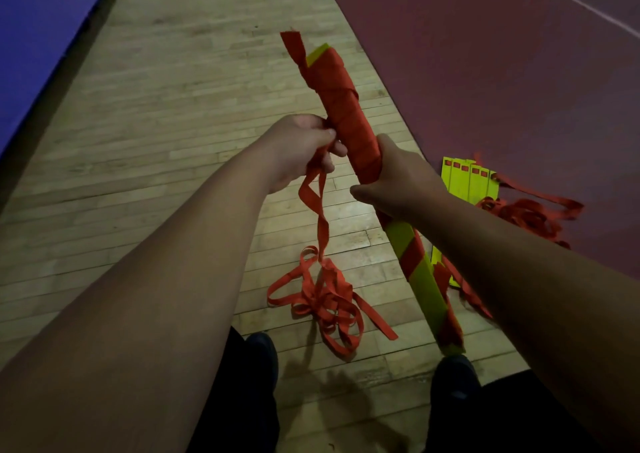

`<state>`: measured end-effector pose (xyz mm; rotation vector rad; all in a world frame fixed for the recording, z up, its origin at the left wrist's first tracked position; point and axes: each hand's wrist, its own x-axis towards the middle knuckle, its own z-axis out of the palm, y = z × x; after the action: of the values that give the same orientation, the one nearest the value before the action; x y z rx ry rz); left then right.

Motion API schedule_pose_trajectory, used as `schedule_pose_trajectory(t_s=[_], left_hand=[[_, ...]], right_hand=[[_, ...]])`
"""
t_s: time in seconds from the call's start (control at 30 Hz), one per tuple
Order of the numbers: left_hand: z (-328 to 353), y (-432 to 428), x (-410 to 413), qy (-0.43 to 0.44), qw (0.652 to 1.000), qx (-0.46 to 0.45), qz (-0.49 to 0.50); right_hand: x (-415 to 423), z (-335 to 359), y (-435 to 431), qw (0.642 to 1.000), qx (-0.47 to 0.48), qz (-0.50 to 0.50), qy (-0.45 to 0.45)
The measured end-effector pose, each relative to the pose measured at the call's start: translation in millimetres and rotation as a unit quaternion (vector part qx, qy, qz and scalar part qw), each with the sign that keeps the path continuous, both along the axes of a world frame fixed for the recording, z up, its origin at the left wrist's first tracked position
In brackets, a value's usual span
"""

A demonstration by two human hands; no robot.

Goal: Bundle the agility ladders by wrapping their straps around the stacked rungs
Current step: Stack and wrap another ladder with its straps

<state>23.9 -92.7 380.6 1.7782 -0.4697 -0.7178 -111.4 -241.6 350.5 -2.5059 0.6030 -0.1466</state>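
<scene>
Rung stack [401, 236] in right hand [398, 184]

Middle of bundle [346, 120] hidden under right hand [398, 182], second ladder [469, 180] partly behind right forearm [512, 255], shoes [453, 376] partly hidden

Single view, worn on your head. Wide-angle, facing forward and steeply down. Close in on the rung bundle [349, 123], held near frame centre. Your shoes [263, 354] show below the bundle at the bottom edge; wood floor [166, 106] runs past the bundle to the top edge.
</scene>
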Motion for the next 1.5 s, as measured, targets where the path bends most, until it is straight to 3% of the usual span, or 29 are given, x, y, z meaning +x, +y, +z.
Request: schedule_pose_trajectory(t_s=[0.17, 0.33, 0.53, 0.73, 0.93, 1.17, 1.3, 1.43, 1.5], left_hand=[[5, -3, -5, -0.018, 0.999, 0.032, 0.031], [4, -2, -5, -0.019, 0.999, 0.025, 0.021], [6, 0, -4, -0.018, 0.999, 0.027, -0.004], [3, 4, -5, -0.05, 0.996, 0.066, -0.034], [1, 12, -4, -0.05, 0.994, 0.09, -0.035], [0, 16, -1, -0.15, 0.966, 0.189, -0.096], [-1, 13, 1, -0.225, 0.924, 0.283, -0.123], [-1, 9, 2, -0.229, 0.936, 0.265, -0.025], [-4, 7, 8, -0.187, 0.958, 0.21, 0.048]], right_hand=[[1, 5, 6, 0.998, 0.033, 0.044, 0.01], [-4, 9, 9, 0.954, 0.29, 0.036, -0.069], [4, 15, 10, 0.895, 0.434, 0.026, -0.101], [1, 13, 3, 0.899, 0.423, 0.035, -0.109], [1, 13, -4, 0.901, 0.413, -0.026, -0.129], [1, 14, -8, 0.888, 0.423, -0.102, -0.148], [0, 18, -11, 0.886, 0.409, -0.144, -0.166], [2, 18, -11, 0.885, 0.397, -0.168, -0.175], [3, 18, -11, 0.884, 0.393, -0.178, -0.181]])
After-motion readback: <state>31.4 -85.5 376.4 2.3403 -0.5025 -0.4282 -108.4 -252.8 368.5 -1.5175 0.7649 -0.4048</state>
